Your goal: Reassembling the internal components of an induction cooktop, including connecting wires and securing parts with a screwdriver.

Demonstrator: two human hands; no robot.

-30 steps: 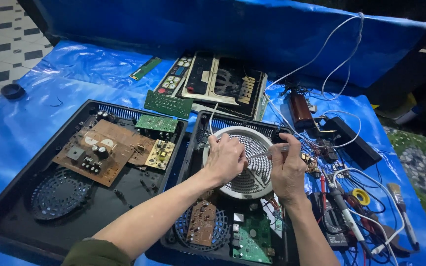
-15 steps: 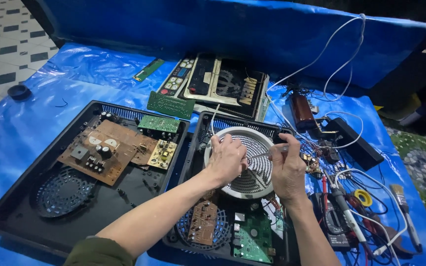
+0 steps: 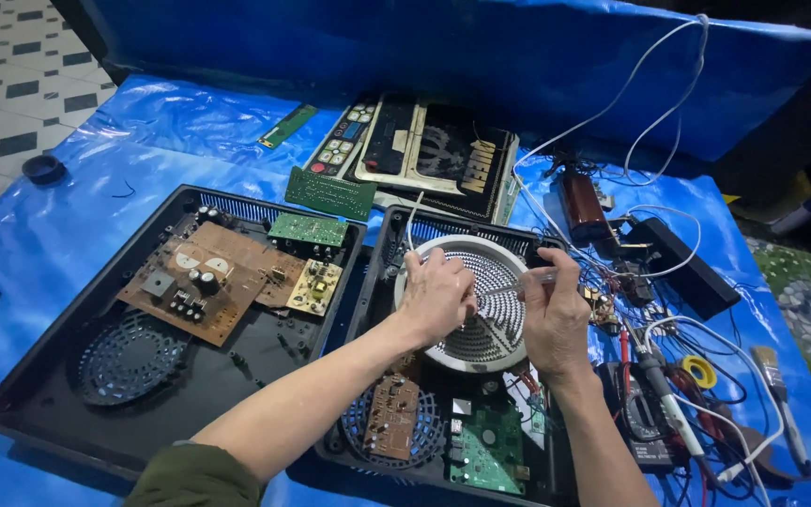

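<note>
Over the round coil disc [image 3: 481, 314], the left hand [image 3: 436, 299] presses flat, while the right hand's [image 3: 552, 319] grip pinches a thin tool [image 3: 516, 285].

Round white-rimmed induction coil disc [image 3: 485, 314], flat inside right black casing [image 3: 382, 282]; slim clear-handled tool [image 3: 526, 282] across it.

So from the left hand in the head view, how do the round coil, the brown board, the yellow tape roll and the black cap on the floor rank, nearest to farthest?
From the left hand:
1. Round coil, right under it.
2. Brown board, to its left in the other casing.
3. Yellow tape roll, off to the right.
4. Black cap, far left on the floor.
</note>
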